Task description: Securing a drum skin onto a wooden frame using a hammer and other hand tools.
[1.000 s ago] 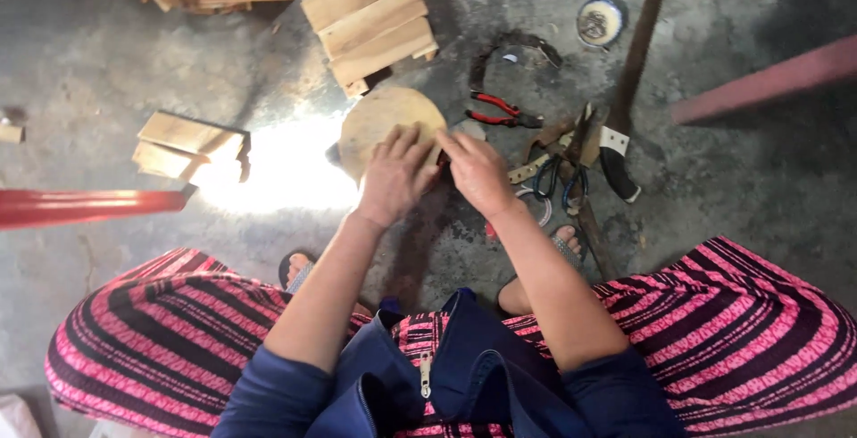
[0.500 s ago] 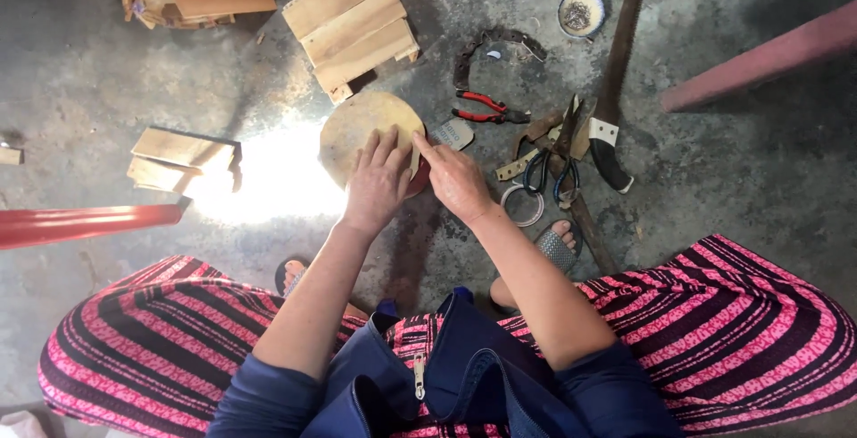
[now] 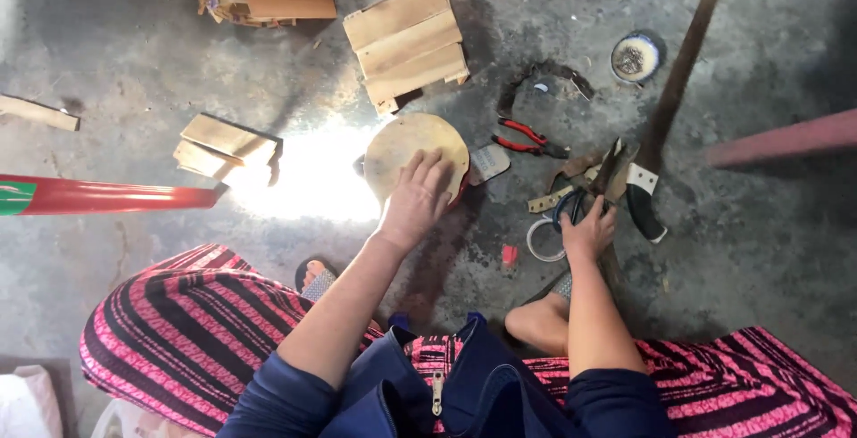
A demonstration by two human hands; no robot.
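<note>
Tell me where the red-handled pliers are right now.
In the head view, the red-handled pliers lie on the concrete floor right of centre, just right of the round wooden disc under the left hand and above the right hand.

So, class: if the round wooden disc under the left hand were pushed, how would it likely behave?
The round wooden disc looks rigid, so probably no flexing. It lies flat under the left hand, so likelier to slide than roll. The rough concrete floor may resist sliding.
</note>
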